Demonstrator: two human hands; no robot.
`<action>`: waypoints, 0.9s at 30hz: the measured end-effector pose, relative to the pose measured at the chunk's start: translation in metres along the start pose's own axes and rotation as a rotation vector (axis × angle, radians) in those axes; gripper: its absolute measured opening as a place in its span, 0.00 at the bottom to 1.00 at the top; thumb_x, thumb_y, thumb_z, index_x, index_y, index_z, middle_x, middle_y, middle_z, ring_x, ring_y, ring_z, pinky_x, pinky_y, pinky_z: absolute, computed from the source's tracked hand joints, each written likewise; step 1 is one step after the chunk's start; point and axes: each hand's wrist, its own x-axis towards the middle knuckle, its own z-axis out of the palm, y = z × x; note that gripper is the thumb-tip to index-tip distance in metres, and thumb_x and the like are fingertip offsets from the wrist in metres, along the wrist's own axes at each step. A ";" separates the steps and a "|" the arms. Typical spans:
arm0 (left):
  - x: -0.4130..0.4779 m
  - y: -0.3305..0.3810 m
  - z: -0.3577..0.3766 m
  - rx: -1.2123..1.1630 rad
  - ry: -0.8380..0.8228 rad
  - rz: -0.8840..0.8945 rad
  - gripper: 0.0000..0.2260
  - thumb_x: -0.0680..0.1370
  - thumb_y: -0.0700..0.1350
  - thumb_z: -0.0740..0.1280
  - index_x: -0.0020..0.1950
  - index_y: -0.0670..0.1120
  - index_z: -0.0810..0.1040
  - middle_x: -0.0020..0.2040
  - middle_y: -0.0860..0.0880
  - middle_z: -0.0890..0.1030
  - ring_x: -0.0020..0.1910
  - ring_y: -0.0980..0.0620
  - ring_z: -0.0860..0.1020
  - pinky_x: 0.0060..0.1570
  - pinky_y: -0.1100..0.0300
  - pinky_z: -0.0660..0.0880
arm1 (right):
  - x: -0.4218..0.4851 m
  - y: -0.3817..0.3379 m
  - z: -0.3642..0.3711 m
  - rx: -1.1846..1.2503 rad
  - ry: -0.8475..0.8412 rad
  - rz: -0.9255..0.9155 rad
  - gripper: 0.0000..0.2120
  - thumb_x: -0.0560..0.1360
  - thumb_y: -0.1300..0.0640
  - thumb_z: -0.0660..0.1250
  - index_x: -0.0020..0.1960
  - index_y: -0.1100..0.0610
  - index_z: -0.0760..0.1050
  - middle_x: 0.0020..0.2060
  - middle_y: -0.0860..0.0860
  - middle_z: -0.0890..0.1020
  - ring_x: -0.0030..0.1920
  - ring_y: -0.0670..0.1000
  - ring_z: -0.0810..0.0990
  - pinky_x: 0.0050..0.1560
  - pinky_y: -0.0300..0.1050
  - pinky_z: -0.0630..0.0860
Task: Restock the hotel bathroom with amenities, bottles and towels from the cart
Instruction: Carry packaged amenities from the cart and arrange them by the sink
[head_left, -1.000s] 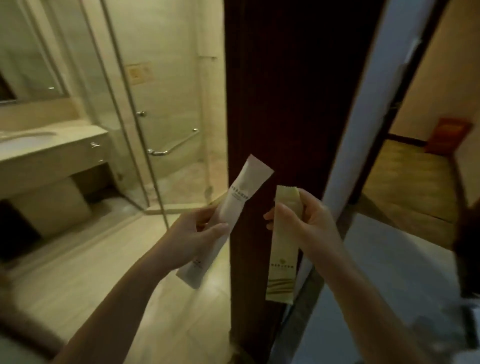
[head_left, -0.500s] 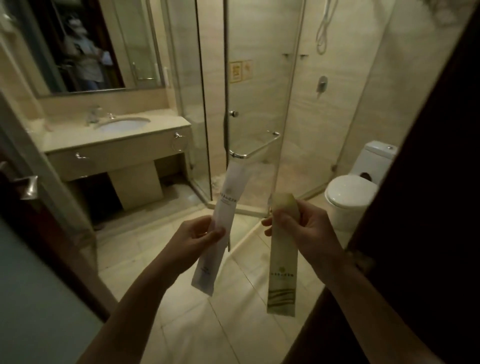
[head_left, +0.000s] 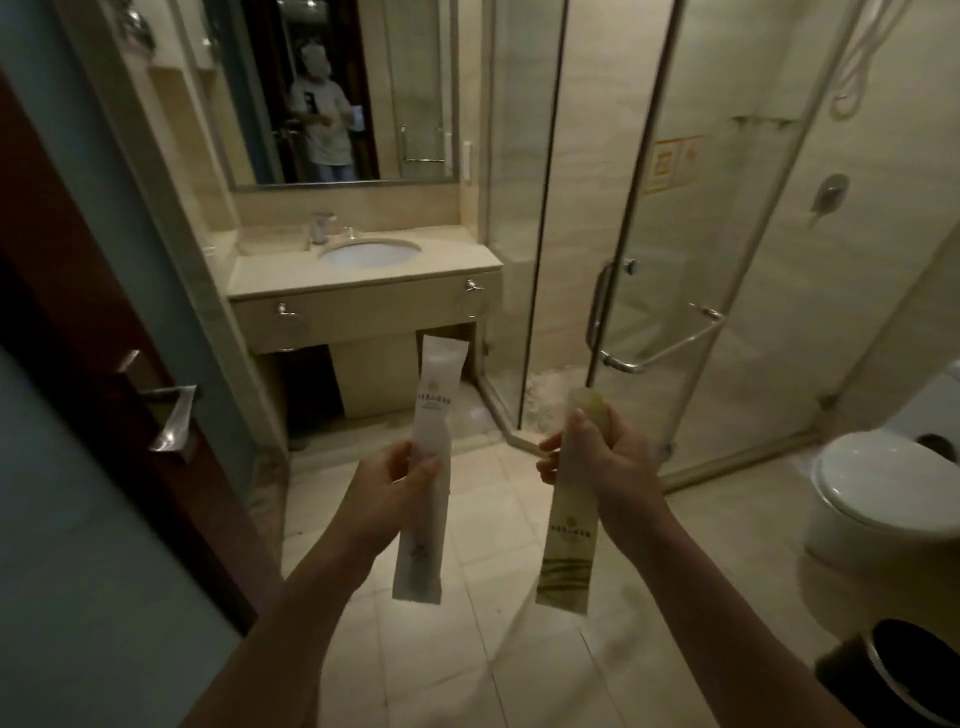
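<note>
Head view. Grips long white paper sachet (head_left: 435, 395) mid-length with left hand (head_left: 384, 493), thumb clamped across front. Pinches long beige green-striped sachet (head_left: 569, 540) near top with right hand (head_left: 608, 462). Holds both upright, apart, above tiled floor (head_left: 493, 649), facing beige stone vanity counter (head_left: 291, 275).

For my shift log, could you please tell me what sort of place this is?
Most likely a hotel bathroom: a vanity sink under a mirror, a glass shower enclosure, and a toilet.
</note>
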 end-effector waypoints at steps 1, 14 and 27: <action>0.012 -0.006 -0.007 -0.001 0.018 -0.020 0.08 0.78 0.45 0.63 0.57 0.51 0.73 0.50 0.49 0.80 0.50 0.49 0.78 0.51 0.52 0.75 | 0.017 0.008 0.005 0.001 -0.020 0.012 0.08 0.79 0.55 0.59 0.53 0.57 0.72 0.34 0.51 0.81 0.32 0.51 0.82 0.33 0.42 0.78; 0.250 -0.039 -0.057 0.029 0.271 -0.157 0.02 0.78 0.45 0.64 0.47 0.51 0.76 0.46 0.50 0.81 0.46 0.53 0.79 0.43 0.60 0.77 | 0.302 0.076 0.058 -0.001 -0.231 0.139 0.09 0.79 0.53 0.59 0.57 0.54 0.71 0.38 0.55 0.80 0.36 0.51 0.81 0.38 0.44 0.78; 0.433 -0.056 -0.152 -0.111 0.467 -0.221 0.06 0.77 0.45 0.64 0.54 0.49 0.77 0.49 0.46 0.82 0.49 0.48 0.80 0.51 0.51 0.77 | 0.514 0.140 0.157 -0.094 -0.446 0.262 0.10 0.77 0.59 0.58 0.57 0.49 0.71 0.34 0.52 0.82 0.30 0.48 0.80 0.29 0.36 0.75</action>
